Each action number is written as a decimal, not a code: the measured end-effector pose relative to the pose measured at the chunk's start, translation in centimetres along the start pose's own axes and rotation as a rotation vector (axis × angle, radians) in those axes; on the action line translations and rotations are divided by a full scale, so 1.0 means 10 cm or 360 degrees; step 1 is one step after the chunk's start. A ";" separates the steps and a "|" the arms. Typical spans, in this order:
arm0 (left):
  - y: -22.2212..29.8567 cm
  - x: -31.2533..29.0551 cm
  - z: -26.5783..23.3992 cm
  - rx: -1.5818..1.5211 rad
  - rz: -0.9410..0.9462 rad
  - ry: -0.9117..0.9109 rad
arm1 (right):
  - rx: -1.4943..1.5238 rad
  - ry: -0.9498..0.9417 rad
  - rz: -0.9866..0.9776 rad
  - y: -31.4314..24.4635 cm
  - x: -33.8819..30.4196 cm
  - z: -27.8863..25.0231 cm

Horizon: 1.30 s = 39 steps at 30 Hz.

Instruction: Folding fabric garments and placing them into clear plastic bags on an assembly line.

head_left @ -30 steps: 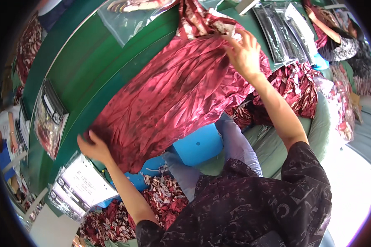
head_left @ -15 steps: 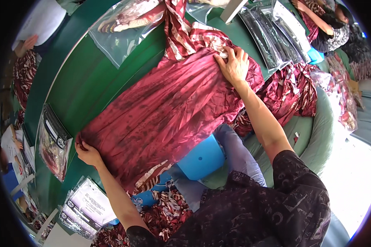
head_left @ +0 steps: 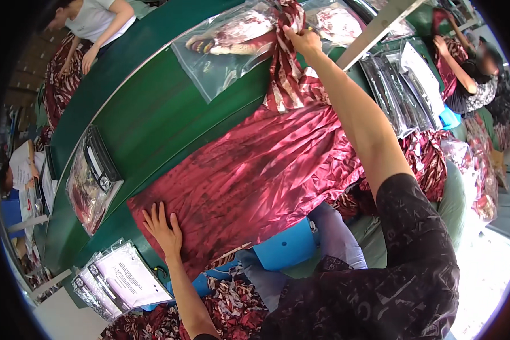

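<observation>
Already spread long and mostly smooth across the green bench (head_left: 153, 119), glossy crimson satin garment (head_left: 255, 175), near hem pinned under flat, splayed left hand (head_left: 163, 226), far crumpled patterned end pinched in closed right hand (head_left: 304, 41) beside clear plastic bag (head_left: 226, 51), folding not begun.

One dark red satin garment (head_left: 255, 181) lies spread, two hands (both on it), one blue stool (head_left: 286, 249).
</observation>
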State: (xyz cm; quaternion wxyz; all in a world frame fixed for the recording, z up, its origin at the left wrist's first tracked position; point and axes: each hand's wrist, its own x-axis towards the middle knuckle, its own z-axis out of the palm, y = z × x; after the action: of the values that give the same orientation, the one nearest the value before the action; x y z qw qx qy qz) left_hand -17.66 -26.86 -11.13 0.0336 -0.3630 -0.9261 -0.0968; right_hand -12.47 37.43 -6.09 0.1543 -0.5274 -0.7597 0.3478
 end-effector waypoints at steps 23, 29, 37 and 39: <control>-0.14 0.02 -0.21 -0.1818 -0.0868 0.0173 | -0.0634 -0.0543 -0.2252 -0.32 -2.68 -0.18; 0.03 0.18 -0.32 -0.2077 -0.1455 0.0269 | -0.1390 -0.0185 -0.1903 0.39 -1.91 -1.00; -0.23 0.71 -0.16 -0.0878 -0.1018 0.0082 | -0.1473 0.0002 -0.1942 0.90 -1.59 -0.74; -0.26 0.89 -0.35 -0.0801 -0.1013 0.0189 | -0.1376 0.0045 -0.1930 0.92 -1.62 -0.71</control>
State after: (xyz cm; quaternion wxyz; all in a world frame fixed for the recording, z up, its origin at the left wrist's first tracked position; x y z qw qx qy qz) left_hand -26.02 -23.48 -6.93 -0.0344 -0.0492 -0.9360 -0.3468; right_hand 4.63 27.15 -5.21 0.1076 -0.0336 -0.9844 -0.1351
